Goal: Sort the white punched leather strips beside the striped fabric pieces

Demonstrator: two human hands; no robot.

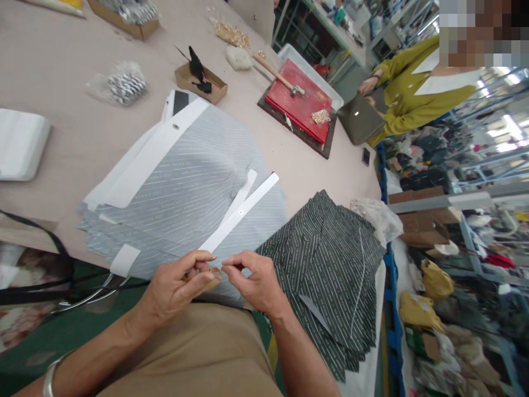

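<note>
My left hand (179, 284) is closed, thumb and fingers curled round a small amber-coloured thing (215, 270) whose kind I cannot make out. Beside it, my right hand (256, 281) pinches thumb and forefinger together at that thing's edge; what sits between those fingertips is too small to tell. Both hands are above the near edge of a fanned pile of pale grey-blue striped fabric pieces (185, 171). A long white strip (239, 212) with a small round mark lies across this pile. Dark striped fabric pieces (330, 264) are stacked to the right.
Farther back, a hammer (285, 80) rests on a red board (297, 99). A small cardboard box (215, 94), bagged metal parts (126, 85) and a white box (22, 144) stand on the table (248, 121). Across the right corner, a co-worker in a yellow-green top (417, 94) holds a dark piece (361, 118).
</note>
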